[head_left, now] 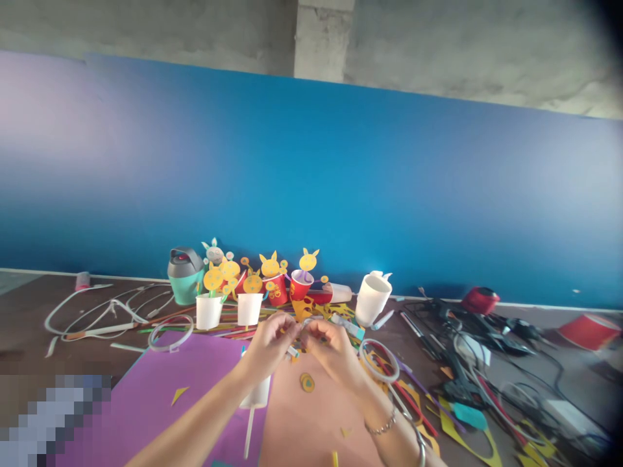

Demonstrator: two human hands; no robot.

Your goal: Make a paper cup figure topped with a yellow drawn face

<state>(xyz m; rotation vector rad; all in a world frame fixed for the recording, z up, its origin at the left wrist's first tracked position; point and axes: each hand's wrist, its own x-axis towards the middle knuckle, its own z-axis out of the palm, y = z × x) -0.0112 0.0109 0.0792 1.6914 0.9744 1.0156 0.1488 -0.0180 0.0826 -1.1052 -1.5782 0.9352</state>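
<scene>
My left hand point(273, 340) and my right hand point(331, 350) meet above the middle of the table, fingertips pinched close together. Whatever they hold is small and pale, and I cannot make it out. Below them lies orange paper point(302, 428), bearing small round yellow pieces point(307, 383) with a green mark. Partly hidden behind my left forearm is a white paper cup point(261, 394), a pale stick point(249, 431) reaching out from it toward me. Purple paper point(204, 370) lies under my left arm, with a yellow paper scrap point(179, 395) on it.
Yellow paper animal faces stand in white cups point(209, 313) and red cups point(301, 285) along the back. A green-grey container point(185, 275) stands left of them, a white cup stack point(373, 299) right. Tape rolls point(378, 361), cables point(516, 363) and paper offcuts litter the right side.
</scene>
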